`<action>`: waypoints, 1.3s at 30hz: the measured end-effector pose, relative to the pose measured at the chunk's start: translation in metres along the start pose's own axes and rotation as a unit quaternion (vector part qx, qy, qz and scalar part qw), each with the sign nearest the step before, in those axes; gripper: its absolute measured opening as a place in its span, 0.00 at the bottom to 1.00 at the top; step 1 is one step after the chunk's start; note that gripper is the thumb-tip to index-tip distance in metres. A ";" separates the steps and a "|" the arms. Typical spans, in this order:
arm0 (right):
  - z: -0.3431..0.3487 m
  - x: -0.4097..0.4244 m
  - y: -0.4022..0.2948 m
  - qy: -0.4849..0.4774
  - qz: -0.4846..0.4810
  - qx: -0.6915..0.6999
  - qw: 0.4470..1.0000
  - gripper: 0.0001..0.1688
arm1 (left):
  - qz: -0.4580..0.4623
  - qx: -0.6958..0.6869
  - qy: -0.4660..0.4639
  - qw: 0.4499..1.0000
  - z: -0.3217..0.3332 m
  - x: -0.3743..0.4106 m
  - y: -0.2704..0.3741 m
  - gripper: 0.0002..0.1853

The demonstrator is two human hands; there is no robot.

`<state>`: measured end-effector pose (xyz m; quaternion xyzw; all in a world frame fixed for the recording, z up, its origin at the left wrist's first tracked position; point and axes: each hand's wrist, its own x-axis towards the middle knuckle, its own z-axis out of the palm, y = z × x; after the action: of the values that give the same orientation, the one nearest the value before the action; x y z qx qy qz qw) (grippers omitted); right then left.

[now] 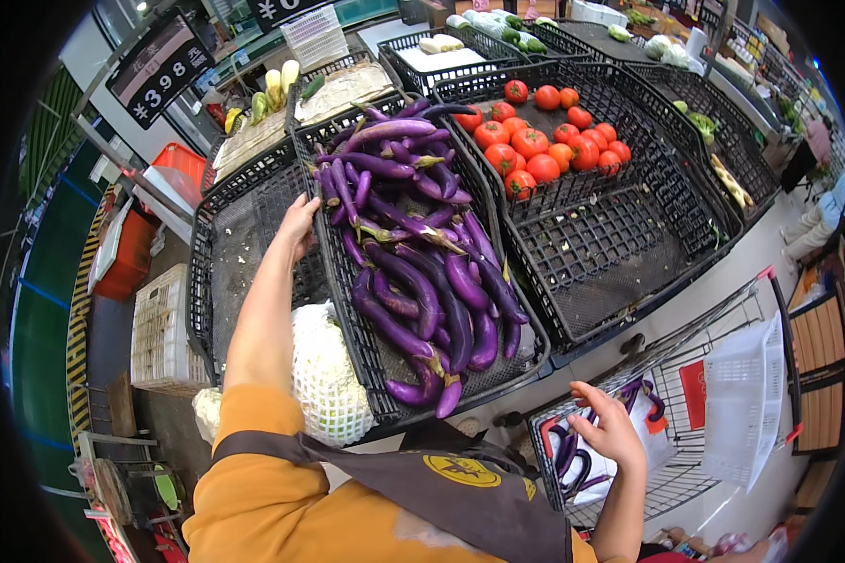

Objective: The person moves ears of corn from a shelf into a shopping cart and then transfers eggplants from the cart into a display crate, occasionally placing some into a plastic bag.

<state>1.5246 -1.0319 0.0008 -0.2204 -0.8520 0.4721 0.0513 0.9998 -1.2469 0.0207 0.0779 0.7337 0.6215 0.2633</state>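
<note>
My left hand (pixel 298 224) rests at the left side wall of a black plastic crate (pixel 338 302) heaped with long purple eggplants (pixel 422 281); part of its grip is hidden behind the wall. Over the near edge of a wire shopping cart (pixel 732 457), my right hand (pixel 602 422) hovers with fingers apart and nothing in it. Several eggplants (pixel 570 457) lie inside the cart, on white sheets. Below my left forearm sits a cauliflower in white foam netting (pixel 327 380), close to the eggplant crate's outer side.
Red tomatoes (pixel 528 144) fill the back of the crate to the right. A black crate (pixel 236 239) with scraps stands left. A white basket (pixel 743 401) sits in the cart. Orange bins (pixel 123 253) and a white crate (pixel 165 334) are at far left. A person (pixel 820 218) stands at far right.
</note>
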 end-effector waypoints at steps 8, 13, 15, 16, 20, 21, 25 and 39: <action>0.021 0.004 0.003 -0.002 -0.005 0.008 1.000 0.27 | -0.020 0.096 -0.015 0.995 0.005 0.006 0.006 0.26; 0.026 -0.004 0.009 -0.010 -0.003 0.020 1.000 0.27 | -0.017 0.092 0.012 0.996 -0.005 0.018 -0.005 0.37; 0.025 -0.012 0.012 -0.006 0.016 0.022 1.000 0.26 | -0.026 0.152 -0.002 0.988 -0.017 0.028 -0.009 0.39; 0.025 -0.018 0.015 0.000 0.021 0.017 1.000 0.26 | -0.043 0.172 0.005 0.984 -0.019 0.029 -0.009 0.39; 0.022 -0.050 0.036 0.041 0.064 -0.010 0.997 0.27 | -0.086 0.264 0.093 0.956 0.002 0.021 0.007 0.39; 0.021 -0.063 0.046 0.054 0.082 -0.024 0.995 0.27 | -0.081 0.304 0.171 0.934 0.028 0.007 0.022 0.39; 0.018 -0.108 0.072 0.099 0.136 -0.029 0.985 0.28 | 0.187 0.441 0.319 0.817 0.015 0.066 0.038 0.44; 0.000 -0.139 0.088 0.078 0.213 -0.083 0.970 0.28 | 0.184 0.715 -0.043 0.673 0.178 0.029 0.106 0.54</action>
<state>1.6781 -1.0509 -0.0556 -0.4364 -0.8150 0.3812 -0.0025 1.0383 -1.0564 0.0978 0.4025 0.9126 -0.0607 0.0384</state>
